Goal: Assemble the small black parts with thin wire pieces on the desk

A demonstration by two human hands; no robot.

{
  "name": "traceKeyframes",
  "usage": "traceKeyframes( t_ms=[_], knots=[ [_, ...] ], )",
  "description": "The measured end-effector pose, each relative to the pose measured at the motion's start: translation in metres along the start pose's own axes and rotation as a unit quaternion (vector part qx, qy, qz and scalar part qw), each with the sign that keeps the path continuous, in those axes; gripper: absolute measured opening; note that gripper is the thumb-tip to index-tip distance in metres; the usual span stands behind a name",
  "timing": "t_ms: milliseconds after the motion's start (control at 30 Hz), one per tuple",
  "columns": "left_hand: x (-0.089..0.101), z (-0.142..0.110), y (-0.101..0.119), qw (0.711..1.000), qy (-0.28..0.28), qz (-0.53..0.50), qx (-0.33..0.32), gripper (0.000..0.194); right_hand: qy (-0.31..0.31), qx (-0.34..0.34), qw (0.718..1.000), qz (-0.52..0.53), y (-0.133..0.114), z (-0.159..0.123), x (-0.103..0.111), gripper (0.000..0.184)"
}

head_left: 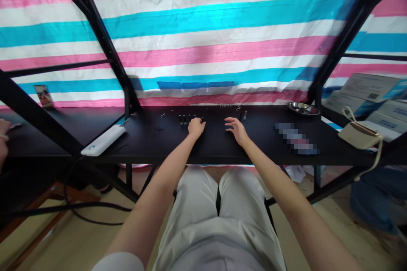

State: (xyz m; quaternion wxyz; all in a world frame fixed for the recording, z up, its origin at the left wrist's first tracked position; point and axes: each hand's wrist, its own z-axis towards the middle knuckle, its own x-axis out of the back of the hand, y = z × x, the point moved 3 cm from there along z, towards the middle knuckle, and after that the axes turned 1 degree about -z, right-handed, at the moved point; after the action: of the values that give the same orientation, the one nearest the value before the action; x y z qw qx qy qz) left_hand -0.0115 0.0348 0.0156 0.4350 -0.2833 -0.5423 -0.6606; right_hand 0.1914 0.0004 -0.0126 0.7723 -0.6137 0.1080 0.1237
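Note:
My left hand [196, 128] rests on the black table, its fingers curled down beside a row of small dark cylinders [184, 120]. What those fingers hold, if anything, is hidden beneath them. To the right, my right hand [235, 130] hovers low over the table with its fingers apart and nothing in them. Just past its fingers stands another small grey-tipped cylinder [245, 114]. Several tiny pale pieces [225, 106] lie in a line near the table's back edge.
A white power strip [104, 140] lies at left, a shiny metal dish [303, 109] at back right. A pixelated object [297, 139] sits on the right, near a beige pouch [360, 134] and boxes [365, 91]. Black frame posts flank the table [216, 148]. Another person's hand [3, 137] shows far left.

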Motion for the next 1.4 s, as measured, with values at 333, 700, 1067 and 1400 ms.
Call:
traceKeyframes(
  t_ms=[333, 700, 1067, 1400],
  knots=[
    [0.002, 0.002, -0.002, 0.999, 0.006, 0.004, 0.042, 0.024, -0.002, -0.005, 0.999, -0.034, -0.003, -0.003, -0.004, 0.023],
    [0.000, 0.005, -0.004, 0.998, 0.026, 0.049, 0.029, 0.026, -0.007, -0.005, 1.000, -0.025, -0.003, -0.003, -0.005, 0.027],
    [-0.001, 0.004, -0.003, 0.997, 0.017, 0.052, 0.048, 0.027, -0.011, -0.015, 0.999, -0.035, -0.004, -0.004, -0.005, 0.033],
    [0.002, -0.002, -0.009, 0.998, 0.012, 0.041, 0.046, 0.027, 0.134, 0.014, 0.986, -0.093, -0.007, 0.001, 0.015, 0.024]
  ],
)
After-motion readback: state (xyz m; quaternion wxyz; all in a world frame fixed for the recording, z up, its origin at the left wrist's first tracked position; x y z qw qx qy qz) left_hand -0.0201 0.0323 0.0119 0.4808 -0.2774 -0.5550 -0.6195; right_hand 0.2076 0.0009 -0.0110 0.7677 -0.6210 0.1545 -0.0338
